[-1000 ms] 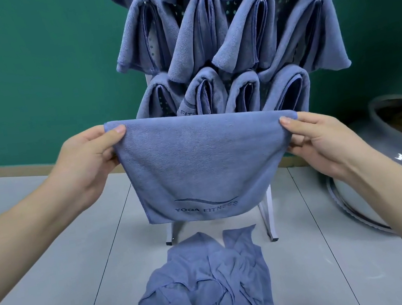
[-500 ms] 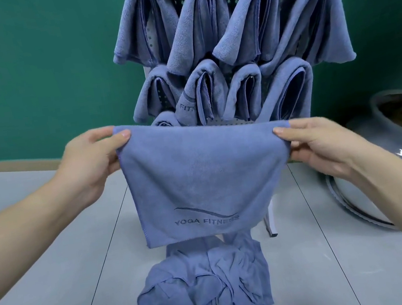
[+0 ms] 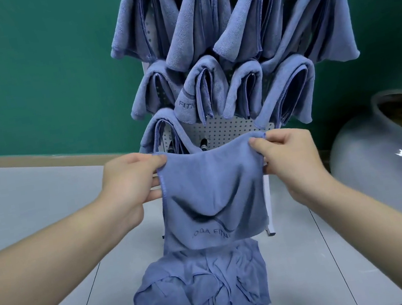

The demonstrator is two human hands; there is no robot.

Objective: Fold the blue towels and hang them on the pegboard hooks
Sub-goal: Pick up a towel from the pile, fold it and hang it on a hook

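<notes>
Our fingers (image 3: 152,160) on the left hand (image 3: 131,182) are curled over the top left corner of the towel (image 3: 212,195), thumb on the near face and the other fingers behind, pinching the cloth. The right hand (image 3: 290,156) does the same at the top right corner, its fingers clamped on the hem. Between the two pinches the top edge sags a little and the body hangs free, with a deep curved crease across the printed lettering.

From that sag we judge the towel soft, light and quite limp: it will take no shape of its own and will follow whatever the corners do. The fabric looks like fine microfibre, so it should not slide out of a dry pinch, and it is in no way fragile. The corners and hems are the places to hold, since a grip in the middle would only bunch it.

The towel hangs in the air just in front of the lower part of the pegboard (image 3: 228,129), where a patch of bare perforated panel shows. Above and around that patch, folded towels (image 3: 202,17) already hang in rows. Below our hands a crumpled heap of towels (image 3: 200,289) lies on the tiled floor (image 3: 42,269). A large grey pot (image 3: 380,158) stands on the right, against the green wall (image 3: 22,62).
</notes>
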